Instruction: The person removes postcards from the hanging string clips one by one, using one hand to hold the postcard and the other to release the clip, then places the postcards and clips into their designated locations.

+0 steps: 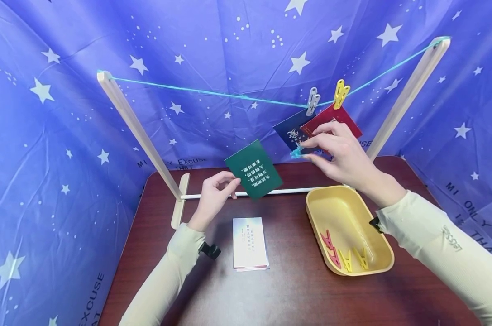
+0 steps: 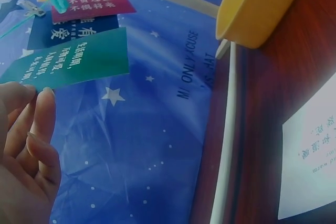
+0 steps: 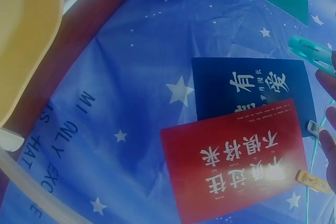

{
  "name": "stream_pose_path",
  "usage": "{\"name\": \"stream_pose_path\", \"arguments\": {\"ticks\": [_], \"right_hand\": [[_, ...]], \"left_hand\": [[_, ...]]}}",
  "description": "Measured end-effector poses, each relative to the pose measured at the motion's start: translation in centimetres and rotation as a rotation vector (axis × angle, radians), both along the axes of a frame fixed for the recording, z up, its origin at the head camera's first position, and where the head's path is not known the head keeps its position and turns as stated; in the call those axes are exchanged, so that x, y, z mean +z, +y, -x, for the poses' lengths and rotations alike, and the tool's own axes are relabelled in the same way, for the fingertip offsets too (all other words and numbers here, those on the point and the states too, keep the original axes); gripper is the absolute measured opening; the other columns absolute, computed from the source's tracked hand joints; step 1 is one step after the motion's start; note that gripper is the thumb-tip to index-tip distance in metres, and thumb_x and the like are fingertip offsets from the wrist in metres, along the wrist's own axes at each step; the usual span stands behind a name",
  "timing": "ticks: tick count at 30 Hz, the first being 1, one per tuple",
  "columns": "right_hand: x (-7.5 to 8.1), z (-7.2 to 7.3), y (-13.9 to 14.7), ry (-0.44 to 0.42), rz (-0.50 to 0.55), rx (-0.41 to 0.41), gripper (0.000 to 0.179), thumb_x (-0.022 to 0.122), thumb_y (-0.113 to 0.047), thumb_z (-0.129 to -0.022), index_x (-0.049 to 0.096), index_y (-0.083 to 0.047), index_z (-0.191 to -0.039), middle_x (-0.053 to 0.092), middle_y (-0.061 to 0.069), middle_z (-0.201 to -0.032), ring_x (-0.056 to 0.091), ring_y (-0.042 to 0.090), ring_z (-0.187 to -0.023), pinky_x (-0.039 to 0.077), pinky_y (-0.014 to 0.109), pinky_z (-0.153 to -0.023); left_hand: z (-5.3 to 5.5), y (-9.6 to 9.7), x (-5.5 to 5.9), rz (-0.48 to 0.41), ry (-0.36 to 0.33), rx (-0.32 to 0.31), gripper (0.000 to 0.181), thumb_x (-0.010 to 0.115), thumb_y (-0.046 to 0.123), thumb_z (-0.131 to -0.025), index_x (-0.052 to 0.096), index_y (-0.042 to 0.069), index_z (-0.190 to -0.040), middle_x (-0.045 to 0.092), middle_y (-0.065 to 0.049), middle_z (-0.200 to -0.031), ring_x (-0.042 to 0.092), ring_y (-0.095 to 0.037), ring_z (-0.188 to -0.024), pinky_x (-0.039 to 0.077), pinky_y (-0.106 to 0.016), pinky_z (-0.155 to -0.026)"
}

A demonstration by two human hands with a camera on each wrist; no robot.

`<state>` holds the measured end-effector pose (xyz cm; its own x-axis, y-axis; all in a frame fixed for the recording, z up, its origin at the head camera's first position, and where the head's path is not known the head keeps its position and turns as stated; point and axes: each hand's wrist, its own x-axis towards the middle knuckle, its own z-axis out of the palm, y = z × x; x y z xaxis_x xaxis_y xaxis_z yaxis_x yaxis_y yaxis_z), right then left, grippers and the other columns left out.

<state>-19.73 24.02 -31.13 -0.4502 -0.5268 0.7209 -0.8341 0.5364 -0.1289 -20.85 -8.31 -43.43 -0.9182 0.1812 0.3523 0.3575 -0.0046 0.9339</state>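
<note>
above tbl (image 1: 294, 294), l hand (image 1: 215, 194) pinches green card (image 1: 255, 170); r hand (image 1: 344, 151) pinches lt blue peg (image 1: 296, 152).

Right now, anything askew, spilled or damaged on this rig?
Askew, yes: the red card overlaps the navy card, hiding some of its lettering, and both hang tilted from the line, bunched toward the right post. No spill or damage visible.

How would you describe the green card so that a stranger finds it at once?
Find the turquoise line between two wooden posts. Below it in the head view, the left grip pinches the green card by an edge. Unlike the dark blue card and red card, which hang from clips, it is unclipped.
</note>
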Motion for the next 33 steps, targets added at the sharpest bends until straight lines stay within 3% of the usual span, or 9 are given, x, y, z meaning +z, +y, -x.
{"name": "stream_pose_path", "arguments": {"ticks": [7,12,19,22,24,27,29,33], "right_hand": [[-0.7,-0.3,0.3,-0.005,0.003,-0.003,0.032,0.087,0.003,-0.076,0.078,-0.002,-0.105,0.066,0.023,-0.105,0.057,0.039,-0.103,0.039,0.052,-0.088],[-1.1,-0.4,0.7,-0.026,-0.008,-0.019,0.033,0.088,0.003,-0.075,0.078,-0.001,-0.105,0.067,0.021,-0.103,0.057,0.038,-0.104,0.040,0.052,-0.091],[-1.7,-0.6,1.1,-0.034,-0.021,-0.023,0.032,0.086,-0.001,-0.077,0.077,-0.001,-0.108,0.069,0.019,-0.101,0.056,0.038,-0.104,0.040,0.050,-0.088],[-2.0,-0.7,1.3,-0.034,-0.024,-0.017,0.026,0.081,-0.020,-0.092,0.076,0.000,-0.108,0.068,0.020,-0.101,0.056,0.039,-0.102,0.040,0.049,-0.087],[-2.2,-0.7,1.4,-0.035,-0.024,-0.020,0.036,0.071,-0.036,-0.100,0.076,-0.001,-0.107,0.068,0.020,-0.101,0.056,0.039,-0.102,0.040,0.049,-0.087],[-2.5,-0.9,1.5,-0.035,-0.022,-0.031,0.052,0.058,-0.050,-0.104,0.076,-0.001,-0.107,0.067,0.020,-0.101,0.057,0.039,-0.101,0.040,0.048,-0.086],[-2.6,-1.0,1.6,-0.028,-0.019,-0.042,0.054,0.057,-0.052,-0.104,0.076,-0.002,-0.106,0.067,0.021,-0.102,0.057,0.039,-0.100,0.040,0.049,-0.085],[-2.7,-1.0,2.0,-0.021,-0.008,-0.051,0.052,0.058,-0.051,-0.104,0.077,-0.002,-0.107,0.067,0.021,-0.103,0.057,0.038,-0.100,0.038,0.048,-0.084]], "left_hand": [[-0.2,-0.7,-0.6,0.046,-0.001,0.013,0.011,0.073,0.002,-0.096,0.073,-0.007,-0.103,0.072,-0.024,-0.086,0.061,-0.013,-0.054,0.054,-0.034,-0.058],[-0.6,-0.9,-0.6,0.048,-0.015,-0.008,0.011,0.072,0.001,-0.096,0.072,-0.008,-0.103,0.070,-0.033,-0.091,0.061,-0.010,-0.055,0.052,-0.025,-0.058],[-0.8,-1.0,-0.6,0.040,-0.037,-0.021,0.012,0.072,-0.001,-0.095,0.070,-0.010,-0.102,0.073,-0.018,-0.086,0.061,-0.010,-0.054,0.050,-0.023,-0.057],[-1.0,-1.0,-0.6,0.041,-0.043,-0.027,0.013,0.073,-0.001,-0.095,0.070,-0.011,-0.102,0.074,-0.013,-0.085,0.060,-0.010,-0.054,0.050,-0.022,-0.057],[-1.1,-1.0,-0.6,0.044,-0.044,-0.032,0.013,0.073,-0.001,-0.095,0.070,-0.011,-0.102,0.074,-0.007,-0.083,0.060,-0.010,-0.053,0.050,-0.022,-0.057],[-1.3,-1.0,-0.7,0.050,-0.049,-0.038,0.012,0.072,-0.001,-0.095,0.070,-0.010,-0.102,0.073,0.002,-0.081,0.059,-0.011,-0.053,0.049,-0.021,-0.056],[-1.4,-1.1,-0.8,0.055,-0.052,-0.041,0.011,0.071,-0.001,-0.095,0.070,-0.010,-0.101,0.072,0.002,-0.081,0.058,-0.010,-0.053,0.048,-0.021,-0.056],[-1.5,-1.2,-1.0,0.066,-0.062,-0.045,0.010,0.071,-0.001,-0.095,0.069,-0.010,-0.101,0.073,-0.012,-0.083,0.059,-0.010,-0.054,0.049,-0.022,-0.057]]}}
